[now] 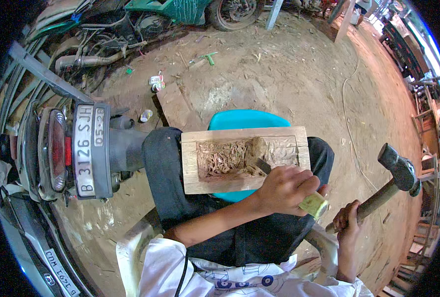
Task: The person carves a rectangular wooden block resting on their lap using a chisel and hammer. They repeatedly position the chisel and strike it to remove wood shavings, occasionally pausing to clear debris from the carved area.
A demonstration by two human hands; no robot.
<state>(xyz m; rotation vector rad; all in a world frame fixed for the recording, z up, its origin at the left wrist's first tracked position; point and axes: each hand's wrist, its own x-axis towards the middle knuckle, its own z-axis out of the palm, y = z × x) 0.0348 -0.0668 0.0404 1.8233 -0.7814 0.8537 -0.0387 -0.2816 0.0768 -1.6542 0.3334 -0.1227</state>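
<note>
A pale wooden block (192, 171) lies across my thighs, above a turquoise plastic seat (249, 119). Its rectangular hollow is roughly cut and littered with wood chips (225, 156). My left hand (286, 188) is wrapped round a chisel (314, 205), whose yellow-green handle end sticks out toward my right. The dark blade slants into the hollow, right of the middle; its tip is hard to make out among the chips. Off to the right, my right hand (348, 218) grips the wooden handle of a hammer (378, 200), its dark metal head raised and apart from the chisel.
A parked motorcycle (56, 148) stands close at my left, with a car (36, 252) below it. Another motorcycle (116, 39) is at the far left. A board (175, 104) and litter lie on the dirt floor. A thin cable (347, 109) runs along the right.
</note>
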